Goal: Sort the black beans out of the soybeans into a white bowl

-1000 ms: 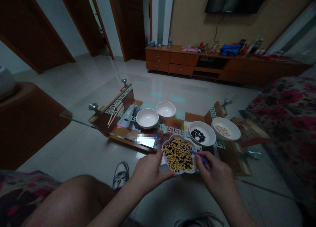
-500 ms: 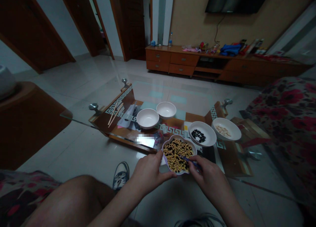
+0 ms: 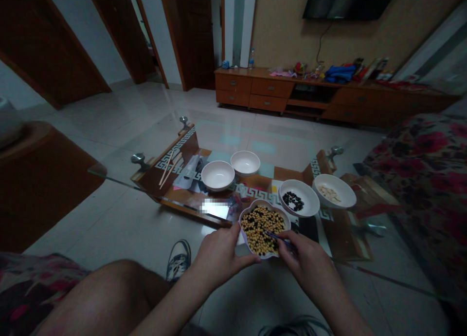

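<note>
The left hand (image 3: pixel 222 258) is gripping a scalloped white-and-lilac bowl (image 3: pixel 263 202) of yellow soybeans and black beans (image 3: pixel 260 231), holding it over the near edge of the glass-topped table (image 3: pixel 171 202), while the right hand (image 3: pixel 304 260) is pinching a slim blue stick (image 3: pixel 277 236) among the beans.

2 hands (image 3: pixel 222 258) (image 3: pixel 306 268), 1 scalloped bowl (image 3: pixel 248 238) of mixed beans, 1 blue pick (image 3: pixel 279 237). 4 white bowls (image 3: pixel 218 175) total: 2 empty, 1 w/ black beans (image 3: pixel 292 199), 1 w/ pale bits (image 3: pixel 330 195). 2 wooden chopsticks (image 3: pixel 170 169) on 1 glass table (image 3: pixel 109 175). 1 sneaker (image 3: pixel 178 260), 1 water bottle (image 3: pixel 251 58), 1 TV (image 3: pixel 350 0).
</note>
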The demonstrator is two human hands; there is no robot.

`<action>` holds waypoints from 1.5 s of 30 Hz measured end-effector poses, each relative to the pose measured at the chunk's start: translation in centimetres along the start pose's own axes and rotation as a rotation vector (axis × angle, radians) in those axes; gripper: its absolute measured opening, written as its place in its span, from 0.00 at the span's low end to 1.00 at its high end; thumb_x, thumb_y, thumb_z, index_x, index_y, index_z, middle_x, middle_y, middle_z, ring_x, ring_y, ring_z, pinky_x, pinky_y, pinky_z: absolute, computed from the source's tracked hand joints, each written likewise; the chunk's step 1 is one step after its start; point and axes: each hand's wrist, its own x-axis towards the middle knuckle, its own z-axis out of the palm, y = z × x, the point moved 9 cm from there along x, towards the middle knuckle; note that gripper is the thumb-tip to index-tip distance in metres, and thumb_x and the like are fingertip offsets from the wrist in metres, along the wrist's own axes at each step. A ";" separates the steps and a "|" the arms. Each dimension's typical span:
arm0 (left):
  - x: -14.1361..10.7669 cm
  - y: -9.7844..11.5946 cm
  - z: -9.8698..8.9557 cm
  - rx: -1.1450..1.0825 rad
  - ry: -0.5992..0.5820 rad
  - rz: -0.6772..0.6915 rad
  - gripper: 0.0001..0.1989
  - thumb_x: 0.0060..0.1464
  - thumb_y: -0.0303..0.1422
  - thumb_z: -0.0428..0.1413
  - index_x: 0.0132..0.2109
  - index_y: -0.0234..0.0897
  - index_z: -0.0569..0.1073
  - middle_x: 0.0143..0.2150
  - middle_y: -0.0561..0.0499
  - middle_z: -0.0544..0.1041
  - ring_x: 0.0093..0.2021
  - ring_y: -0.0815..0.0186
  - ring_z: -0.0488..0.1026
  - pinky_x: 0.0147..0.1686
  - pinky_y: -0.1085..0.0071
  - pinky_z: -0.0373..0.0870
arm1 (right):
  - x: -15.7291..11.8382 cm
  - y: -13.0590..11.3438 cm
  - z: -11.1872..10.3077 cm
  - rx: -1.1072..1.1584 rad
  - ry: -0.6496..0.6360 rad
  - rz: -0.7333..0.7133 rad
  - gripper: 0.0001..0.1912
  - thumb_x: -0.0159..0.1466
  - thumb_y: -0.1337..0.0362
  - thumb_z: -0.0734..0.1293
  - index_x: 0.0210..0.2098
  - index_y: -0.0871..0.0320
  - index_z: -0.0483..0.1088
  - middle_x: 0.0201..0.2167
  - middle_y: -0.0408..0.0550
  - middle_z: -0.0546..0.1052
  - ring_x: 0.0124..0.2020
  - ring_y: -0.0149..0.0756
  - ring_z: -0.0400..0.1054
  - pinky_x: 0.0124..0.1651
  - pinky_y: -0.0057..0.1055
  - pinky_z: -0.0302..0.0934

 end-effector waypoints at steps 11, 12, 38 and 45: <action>0.0 0.0 0.0 0.009 -0.006 0.000 0.34 0.50 0.63 0.59 0.50 0.40 0.74 0.38 0.45 0.82 0.39 0.48 0.80 0.36 0.61 0.73 | 0.0 -0.3 -0.1 0.005 0.006 -0.005 0.13 0.68 0.59 0.61 0.41 0.54 0.77 0.36 0.51 0.83 0.35 0.40 0.78 0.37 0.33 0.70; 0.0 0.0 0.0 0.004 -0.006 0.001 0.34 0.50 0.63 0.59 0.50 0.40 0.74 0.37 0.45 0.82 0.39 0.48 0.80 0.36 0.61 0.73 | 0.0 -0.3 -0.1 0.005 0.006 -0.009 0.13 0.68 0.59 0.61 0.41 0.54 0.77 0.36 0.51 0.83 0.35 0.40 0.78 0.37 0.33 0.70; -0.1 0.1 -0.1 0.006 -0.014 -0.001 0.33 0.51 0.62 0.60 0.50 0.40 0.73 0.39 0.44 0.82 0.41 0.49 0.80 0.37 0.62 0.73 | 0.1 -0.4 0.0 -0.002 -0.012 -0.019 0.13 0.68 0.61 0.61 0.42 0.54 0.77 0.37 0.51 0.83 0.36 0.41 0.79 0.39 0.34 0.71; -0.1 0.1 0.0 -0.005 -0.008 0.014 0.33 0.51 0.62 0.60 0.51 0.40 0.73 0.39 0.45 0.82 0.41 0.48 0.80 0.37 0.61 0.73 | 0.1 -0.8 -0.2 -0.006 -0.010 -0.028 0.13 0.69 0.60 0.61 0.41 0.54 0.77 0.36 0.52 0.83 0.35 0.41 0.78 0.38 0.35 0.71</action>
